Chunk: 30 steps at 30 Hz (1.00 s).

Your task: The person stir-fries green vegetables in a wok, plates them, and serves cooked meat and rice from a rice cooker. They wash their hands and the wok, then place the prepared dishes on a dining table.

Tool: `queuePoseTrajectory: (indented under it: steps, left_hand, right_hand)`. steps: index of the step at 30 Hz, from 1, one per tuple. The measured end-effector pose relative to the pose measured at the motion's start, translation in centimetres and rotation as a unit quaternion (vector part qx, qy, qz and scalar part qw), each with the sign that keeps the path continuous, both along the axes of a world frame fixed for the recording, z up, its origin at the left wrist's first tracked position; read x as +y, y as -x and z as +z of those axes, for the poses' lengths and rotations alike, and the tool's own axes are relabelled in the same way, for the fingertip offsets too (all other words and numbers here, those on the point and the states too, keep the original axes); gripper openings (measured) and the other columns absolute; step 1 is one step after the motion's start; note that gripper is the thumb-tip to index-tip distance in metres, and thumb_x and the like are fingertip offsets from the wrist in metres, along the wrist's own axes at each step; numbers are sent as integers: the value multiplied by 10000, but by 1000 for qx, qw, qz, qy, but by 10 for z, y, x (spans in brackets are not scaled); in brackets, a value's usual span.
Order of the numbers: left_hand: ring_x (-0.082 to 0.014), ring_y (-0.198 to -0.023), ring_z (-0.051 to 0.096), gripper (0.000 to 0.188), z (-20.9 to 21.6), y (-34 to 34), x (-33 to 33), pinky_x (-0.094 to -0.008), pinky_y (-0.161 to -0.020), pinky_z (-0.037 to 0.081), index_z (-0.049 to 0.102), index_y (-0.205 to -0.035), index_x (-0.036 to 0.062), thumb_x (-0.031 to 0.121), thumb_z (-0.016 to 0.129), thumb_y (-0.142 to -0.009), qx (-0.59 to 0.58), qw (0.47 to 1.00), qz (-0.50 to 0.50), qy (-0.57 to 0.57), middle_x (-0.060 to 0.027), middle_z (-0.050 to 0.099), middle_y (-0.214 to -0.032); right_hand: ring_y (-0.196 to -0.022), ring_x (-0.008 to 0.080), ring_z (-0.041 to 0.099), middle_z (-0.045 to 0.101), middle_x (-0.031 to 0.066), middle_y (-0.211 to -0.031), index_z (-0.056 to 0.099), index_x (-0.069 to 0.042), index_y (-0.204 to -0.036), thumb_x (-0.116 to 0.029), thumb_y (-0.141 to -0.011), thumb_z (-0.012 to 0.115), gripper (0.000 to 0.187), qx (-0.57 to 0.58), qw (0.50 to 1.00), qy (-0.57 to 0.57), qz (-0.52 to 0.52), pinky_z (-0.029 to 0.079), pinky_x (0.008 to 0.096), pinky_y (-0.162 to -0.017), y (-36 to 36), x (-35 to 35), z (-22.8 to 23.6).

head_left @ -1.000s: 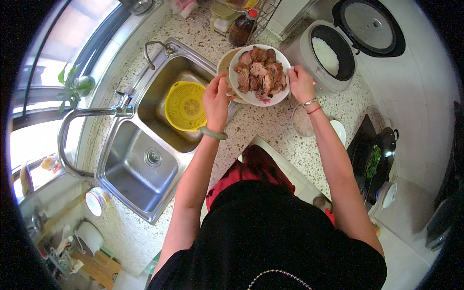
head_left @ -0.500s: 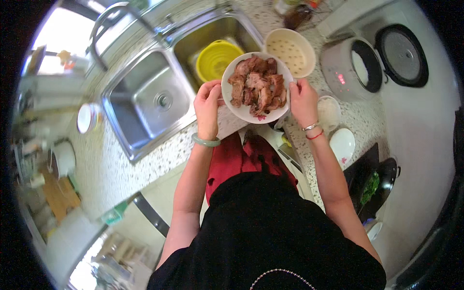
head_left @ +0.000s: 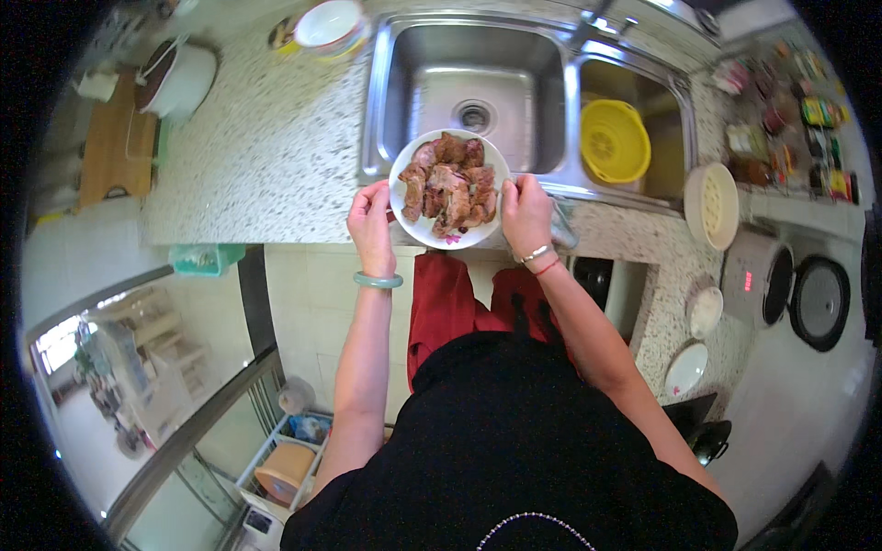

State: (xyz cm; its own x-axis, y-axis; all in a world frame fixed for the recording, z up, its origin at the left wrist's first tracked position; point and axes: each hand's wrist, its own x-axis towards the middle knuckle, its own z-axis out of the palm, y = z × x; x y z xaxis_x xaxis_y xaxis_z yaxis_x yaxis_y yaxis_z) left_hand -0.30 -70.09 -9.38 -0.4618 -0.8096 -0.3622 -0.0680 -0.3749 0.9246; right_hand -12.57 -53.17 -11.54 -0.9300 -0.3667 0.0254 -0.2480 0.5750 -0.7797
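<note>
Between my hands is a white plate [head_left: 401,213] heaped with browned chunks of meat [head_left: 450,184]. My left hand [head_left: 372,220] pinches its left rim, a pale green bangle on the wrist. On the opposite rim, my right hand [head_left: 527,217] grips with the thumb on top; a silver bracelet and a red string circle that wrist. The plate is held level in front of the double sink [head_left: 571,92], over the near edge of the counter. A yellow colander [head_left: 614,140] sits in the right basin.
Right of the sink stand a cream bowl [head_left: 711,207], an open rice cooker [head_left: 749,275], a small bowl [head_left: 706,312] and a white dish [head_left: 686,370]. Bowls [head_left: 331,26] are stacked at the far left, near a white pot [head_left: 184,78] and wooden board [head_left: 117,147].
My body has turned left, carrying the plate of meat from the right basin side to the left basin's front. Both hands keep their hold on it.
</note>
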Motion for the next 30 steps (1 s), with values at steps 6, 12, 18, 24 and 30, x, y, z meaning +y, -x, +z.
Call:
queuePoseTrajectory:
  steps: [6,12,18,24,30]
  left_hand:
    - [-54,-740,516,105,-28,-58,-120,-197,-626,426,628,-912,8,90,580,-867,-14,994,100,42,-11,605,-867]
    - [-57,-741,513,110,-53,-76,-193,-188,-660,404,633,-911,-7,75,581,-860,-14,990,128,55,-17,611,-862]
    - [-60,-737,517,129,-66,-76,-223,-195,-655,415,633,-943,-5,72,575,-857,-38,991,118,49,-15,611,-839]
    - [-119,-812,513,274,-60,-71,-228,-248,-706,424,558,-1122,3,112,563,-870,-180,948,104,243,-71,566,-970]
    - [-139,-825,518,305,1,-17,-150,-265,-701,424,550,-1151,28,183,577,-890,-71,933,-9,352,-75,585,-1072]
  right_hand:
    - [-745,398,549,568,215,-762,518,8,-829,-169,-848,538,179,-9,998,-33,55,422,486,-666,-41,-137,-17]
    - [-745,399,554,571,222,-768,517,8,-821,-169,-841,554,182,7,997,-31,70,426,469,-659,-55,-216,-41]
    - [-785,402,560,575,213,-811,514,-1,-829,-165,-833,559,170,-19,996,-55,70,434,482,-678,-56,-245,-48]
    - [-768,406,558,583,224,-774,541,-4,-825,-194,-830,570,192,-64,996,-11,54,432,481,-676,-51,-243,-50]
    - [-760,415,566,599,237,-783,553,6,-849,-232,-866,512,242,-165,982,61,-72,436,459,-669,-13,-163,-26]
